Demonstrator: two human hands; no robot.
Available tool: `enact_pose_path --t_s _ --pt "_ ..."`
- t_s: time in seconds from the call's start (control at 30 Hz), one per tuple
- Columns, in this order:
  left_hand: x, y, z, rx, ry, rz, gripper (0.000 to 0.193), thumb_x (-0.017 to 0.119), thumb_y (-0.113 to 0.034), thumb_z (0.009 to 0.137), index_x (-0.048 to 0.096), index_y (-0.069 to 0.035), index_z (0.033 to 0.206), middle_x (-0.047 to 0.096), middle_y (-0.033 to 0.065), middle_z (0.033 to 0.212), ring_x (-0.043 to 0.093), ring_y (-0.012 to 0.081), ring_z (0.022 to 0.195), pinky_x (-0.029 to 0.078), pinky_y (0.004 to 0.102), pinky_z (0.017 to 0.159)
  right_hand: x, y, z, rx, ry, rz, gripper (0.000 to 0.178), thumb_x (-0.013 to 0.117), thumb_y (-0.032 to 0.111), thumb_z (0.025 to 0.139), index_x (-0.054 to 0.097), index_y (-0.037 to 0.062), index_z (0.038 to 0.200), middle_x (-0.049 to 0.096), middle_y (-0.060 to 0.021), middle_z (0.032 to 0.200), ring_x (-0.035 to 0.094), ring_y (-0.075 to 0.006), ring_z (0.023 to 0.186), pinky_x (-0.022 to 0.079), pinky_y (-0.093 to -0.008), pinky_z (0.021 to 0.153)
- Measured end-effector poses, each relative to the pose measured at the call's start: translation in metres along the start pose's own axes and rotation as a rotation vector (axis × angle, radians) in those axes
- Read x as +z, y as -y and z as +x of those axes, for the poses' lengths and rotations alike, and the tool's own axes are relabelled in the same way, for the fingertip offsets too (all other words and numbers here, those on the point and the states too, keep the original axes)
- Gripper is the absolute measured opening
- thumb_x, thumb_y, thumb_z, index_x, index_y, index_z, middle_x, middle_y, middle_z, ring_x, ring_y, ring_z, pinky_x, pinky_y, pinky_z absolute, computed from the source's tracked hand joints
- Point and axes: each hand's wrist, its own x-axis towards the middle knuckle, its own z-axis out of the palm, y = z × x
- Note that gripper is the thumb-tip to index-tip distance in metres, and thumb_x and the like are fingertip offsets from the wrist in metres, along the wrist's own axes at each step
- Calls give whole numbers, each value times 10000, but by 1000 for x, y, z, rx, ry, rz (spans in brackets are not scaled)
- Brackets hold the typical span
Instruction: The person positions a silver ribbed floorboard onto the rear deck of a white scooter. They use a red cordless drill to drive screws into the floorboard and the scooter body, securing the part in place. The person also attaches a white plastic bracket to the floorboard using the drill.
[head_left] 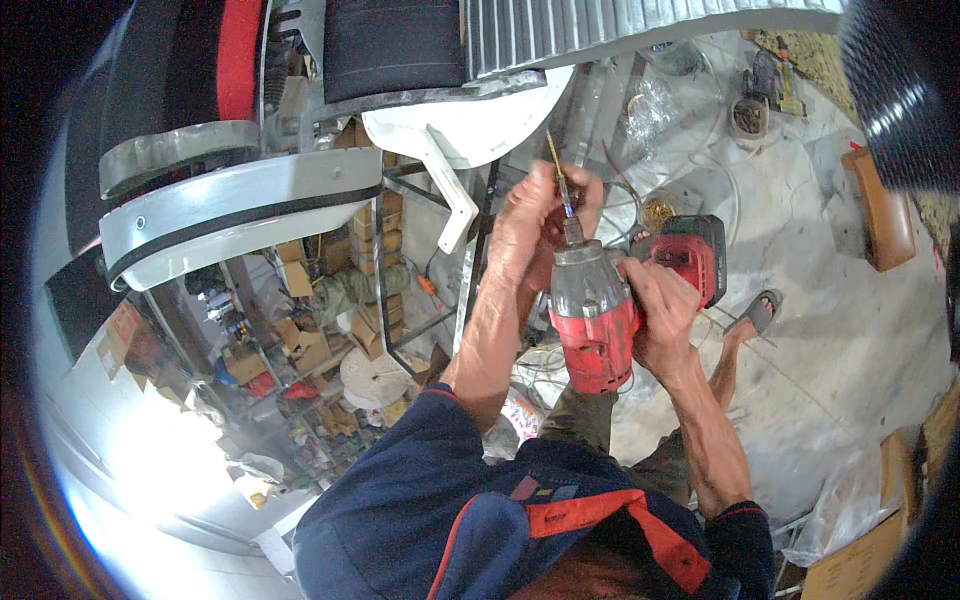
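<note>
A red and silver cordless impact driver (590, 335) is held out in front of my body, with its battery pack (712, 260) to the right. My right hand (662, 312) is wrapped round its handle. From the nose of the tool rises a long gold drill bit (555, 155), pointing up and slightly left. My left hand (545, 205) closes around the lower part of the bit, just above the chuck; part of its grip is hidden. Beyond the bit tip is a white curved panel (480, 130) with a white angled bracket (447, 200), which the tip does not visibly touch.
A silver-edged padded assembly (250, 205) and a ribbed metal piece (640, 30) run across the far side. Below stands a metal frame (380, 270), with cardboard boxes (375, 235) and clutter. Another person's sandalled foot (765, 310) shows at right, near a brown curved piece (880, 210).
</note>
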Motion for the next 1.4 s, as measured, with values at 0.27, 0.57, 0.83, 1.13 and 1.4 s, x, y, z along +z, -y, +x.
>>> enact_pose_path --t_s 0.27,0.57,0.83,1.13,1.4 --pt "-183 -88 91 640 -655 78 262 620 -270 996 627 -96 1192 655 20 1016 442 91 695 361 217 557 21 -11 30 -79 -40 29 508 765 103 676 623 6 1153 565 -90 718 582 -274 615 450 -375 547" --pt "-255 -140 129 572 205 -311 169 660 -92 907 629 -89 1073 628 36 1035 499 176 842 409 321 698 30 -12 19 10 16 10 501 776 100 679 630 8 1150 552 -82 709 545 -252 584 403 -373 526" --pt "-151 -92 81 906 -620 1249 300 623 -69 930 650 -43 1229 689 67 1018 603 147 935 472 323 837 38 -11 14 9 -24 -5 487 772 104 701 620 2 1152 538 -79 700 531 -250 567 403 -368 530" --pt "-107 -128 88 1402 -728 1911 501 521 -20 845 524 28 1344 483 238 1387 438 426 1262 324 535 1078 52 -42 2 11 1 62 509 777 120 702 599 27 1170 600 -106 731 612 -293 623 475 -393 566" --pt "-104 -180 126 1149 -1275 2001 467 617 -219 829 629 102 1169 569 305 1244 490 441 1089 379 561 977 88 -51 0 42 39 118 530 765 157 705 593 38 1192 613 -121 735 629 -311 629 495 -406 584"
